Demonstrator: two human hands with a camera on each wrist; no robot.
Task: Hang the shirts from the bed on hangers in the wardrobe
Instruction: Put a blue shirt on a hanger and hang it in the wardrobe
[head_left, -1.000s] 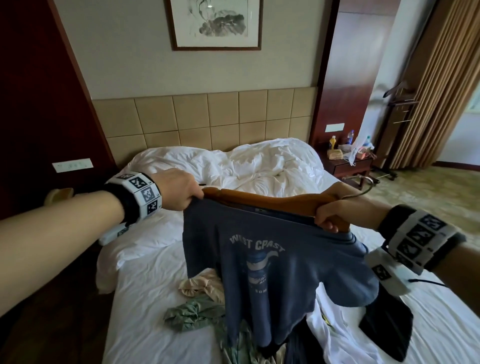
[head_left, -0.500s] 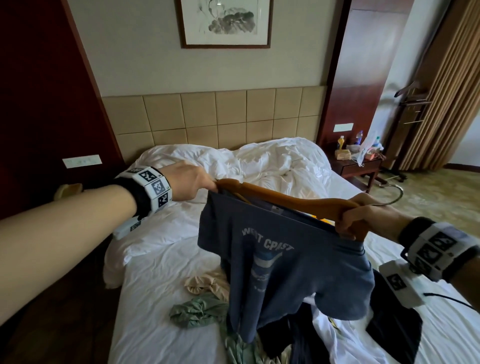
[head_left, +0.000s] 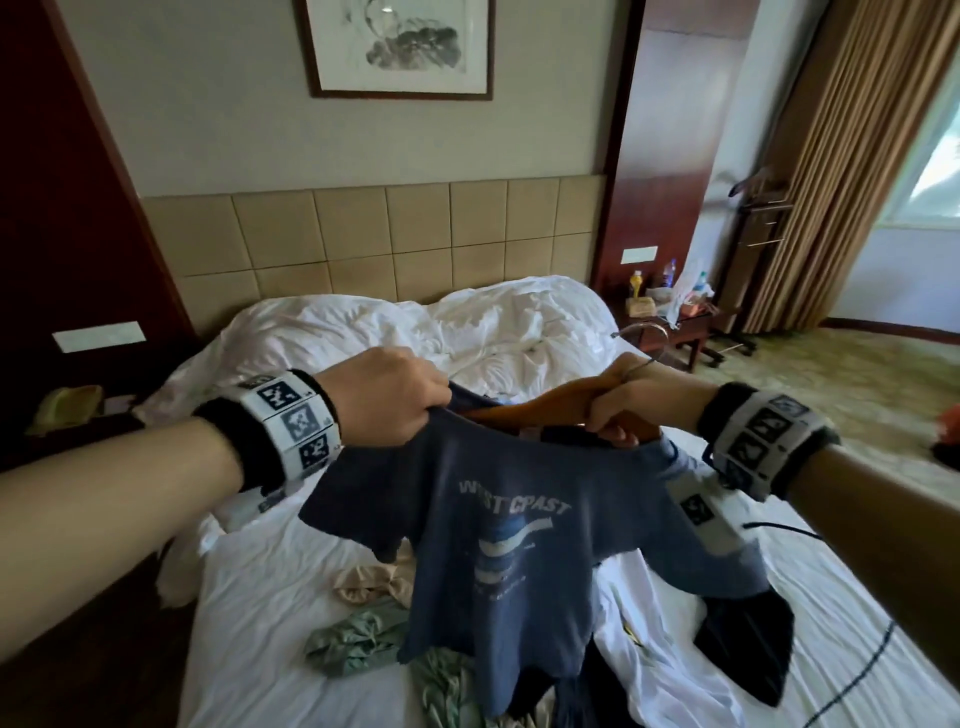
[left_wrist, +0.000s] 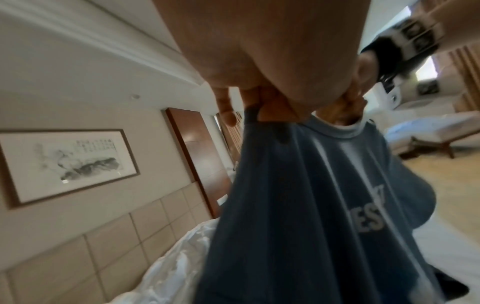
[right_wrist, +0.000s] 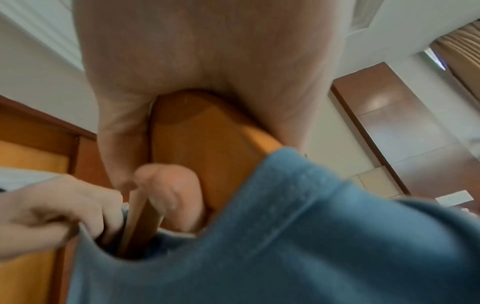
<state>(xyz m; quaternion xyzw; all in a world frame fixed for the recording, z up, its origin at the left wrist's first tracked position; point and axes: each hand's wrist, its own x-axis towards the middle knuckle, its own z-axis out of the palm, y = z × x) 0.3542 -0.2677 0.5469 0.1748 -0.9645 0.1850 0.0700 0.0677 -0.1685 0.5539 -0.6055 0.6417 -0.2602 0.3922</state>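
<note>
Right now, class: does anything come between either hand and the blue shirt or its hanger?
No. The left hand grips the blue shirt at its shoulder; the right hand grips the wooden hanger at the collar. Nothing visible sits between. The wardrobe is out of view.

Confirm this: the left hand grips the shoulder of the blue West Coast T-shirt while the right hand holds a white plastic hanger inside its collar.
Wrong on one point: the hanger is brown wood with a metal hook, not white plastic, as the right wrist view shows. The rest stands: the left hand grips the blue T-shirt at the shoulder, and the right hand holds the hanger at the collar.
</note>
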